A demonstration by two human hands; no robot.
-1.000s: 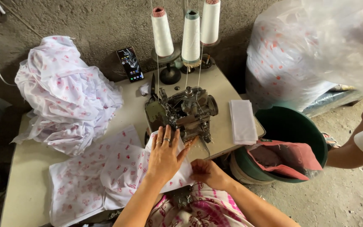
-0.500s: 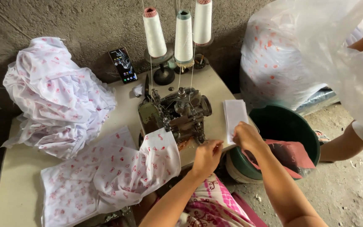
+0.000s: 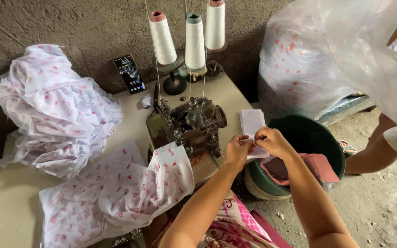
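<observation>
Right now, both hands at the white label stack (image 3: 252, 126), just R of the sewing machine (image 3: 187, 126). Left hand (image 3: 238, 151) pinched shut on stack's near edge, thumb and fingers together on the white material. Right hand (image 3: 272, 141) also closed on same near edge, touching left hand. Stack lying at table (image 3: 10, 202) edge, R of machine. Green bucket (image 3: 311, 138) further R of machine, just beside stack, on floor, w/ reddish cloth (image 3: 315, 164) draped over rim. Printed white fabric (image 3: 129, 193) spread L-front of machine, one end tucked under it. Heaped pile of same fabric (image 3: 58, 110) well L of machine. Three thread cones (image 3: 191, 34) behind machine. Phone (image 3: 129, 73) propped behind-L against wall.
</observation>
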